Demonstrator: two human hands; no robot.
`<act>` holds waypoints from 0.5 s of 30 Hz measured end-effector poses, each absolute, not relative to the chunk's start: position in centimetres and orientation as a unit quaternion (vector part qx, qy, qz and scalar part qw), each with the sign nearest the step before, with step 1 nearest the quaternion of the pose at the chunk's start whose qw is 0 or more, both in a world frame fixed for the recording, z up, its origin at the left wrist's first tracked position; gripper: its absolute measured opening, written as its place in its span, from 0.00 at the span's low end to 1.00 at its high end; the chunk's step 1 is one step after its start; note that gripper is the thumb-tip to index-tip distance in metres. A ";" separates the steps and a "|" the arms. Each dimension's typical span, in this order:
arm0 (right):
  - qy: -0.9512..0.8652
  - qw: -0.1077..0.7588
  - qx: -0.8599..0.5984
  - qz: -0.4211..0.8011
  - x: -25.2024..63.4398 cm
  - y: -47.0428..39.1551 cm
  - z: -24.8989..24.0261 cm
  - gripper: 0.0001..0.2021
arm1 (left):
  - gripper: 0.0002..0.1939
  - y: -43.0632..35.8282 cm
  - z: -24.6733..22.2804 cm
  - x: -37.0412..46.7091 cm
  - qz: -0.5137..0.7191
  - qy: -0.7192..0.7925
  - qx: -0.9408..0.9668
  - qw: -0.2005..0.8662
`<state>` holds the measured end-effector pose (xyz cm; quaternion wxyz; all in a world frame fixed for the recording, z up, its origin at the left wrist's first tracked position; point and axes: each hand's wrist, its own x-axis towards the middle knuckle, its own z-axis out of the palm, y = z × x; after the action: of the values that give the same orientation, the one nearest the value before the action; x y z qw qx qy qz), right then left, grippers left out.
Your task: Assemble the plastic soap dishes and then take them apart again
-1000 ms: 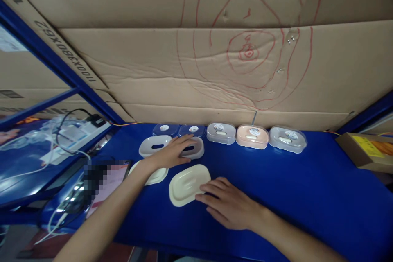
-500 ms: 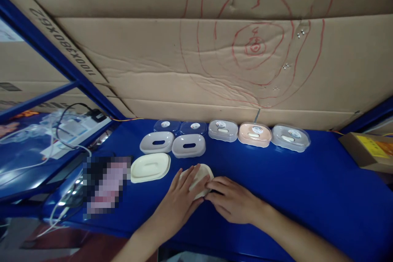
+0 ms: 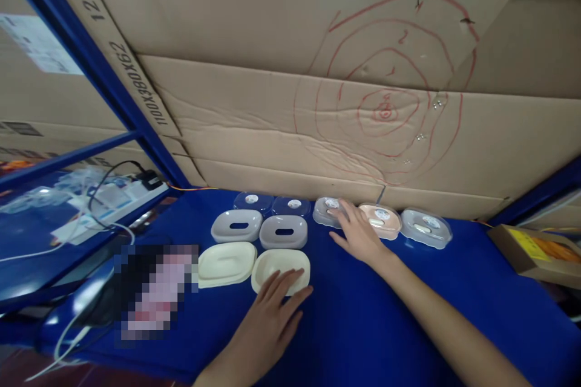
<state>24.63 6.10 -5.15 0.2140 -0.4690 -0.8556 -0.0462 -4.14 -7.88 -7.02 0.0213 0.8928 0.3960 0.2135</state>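
Observation:
My left hand point(image 3: 276, 308) lies with fingers spread over the front edge of a cream dish point(image 3: 279, 260), holding nothing. Beside that dish on the left is another cream dish point(image 3: 227, 263). Behind them stand two grey dishes point(image 3: 236, 227), point(image 3: 284, 233) with oval slots, and two dark blue cases point(image 3: 253, 202), point(image 3: 291, 205) with round stickers. My right hand point(image 3: 358, 233) reaches to the back row, fingers apart, its fingertips over the right side of a clear-lidded grey case point(image 3: 324, 211). A peach case point(image 3: 384, 224) and another grey case point(image 3: 426, 228) are to its right.
A cardboard wall point(image 3: 254, 103) with red rings rises behind the blue table point(image 3: 363, 326). At the left are a power strip point(image 3: 136, 196), cables and a blurred pinkish object point(image 3: 158, 290). An open cardboard box point(image 3: 535, 260) sits at the right edge.
My right hand has left the front cream dish and moved back to the clear-lidded grey case. My left hand has slid toward the dish's front edge. The view has tilted up.

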 end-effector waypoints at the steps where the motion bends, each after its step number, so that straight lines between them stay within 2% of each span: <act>1: -0.853 0.207 -0.477 -0.047 24.5 7.3 -5.1 0.28 | 0.29 -8.3 -6.6 -3.5 0.218 0.383 0.897 0.033; 6: -0.851 0.176 -0.494 -0.036 23.9 8.2 -4.8 0.29 | 0.26 -8.6 -6.2 -1.3 0.271 0.302 0.912 0.058; 11: -0.857 0.154 -0.492 0.008 25.2 0.2 -4.7 0.34 | 0.12 -6.9 -8.9 0.7 0.366 0.204 0.908 0.004; 13: -0.844 0.166 -0.505 0.074 26.3 -3.5 -4.8 0.35 | 0.07 -6.4 -10.0 1.4 0.394 0.168 0.903 -0.033; 15: -0.824 0.192 -0.508 0.158 27.4 -6.3 -4.9 0.35 | 0.08 -6.2 -11.1 1.9 0.401 0.121 0.905 -0.079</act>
<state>27.39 -6.34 -4.87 0.1922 -0.5082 -0.8244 0.1584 1.95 -6.21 -11.09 -0.0788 0.9048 0.1207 0.4006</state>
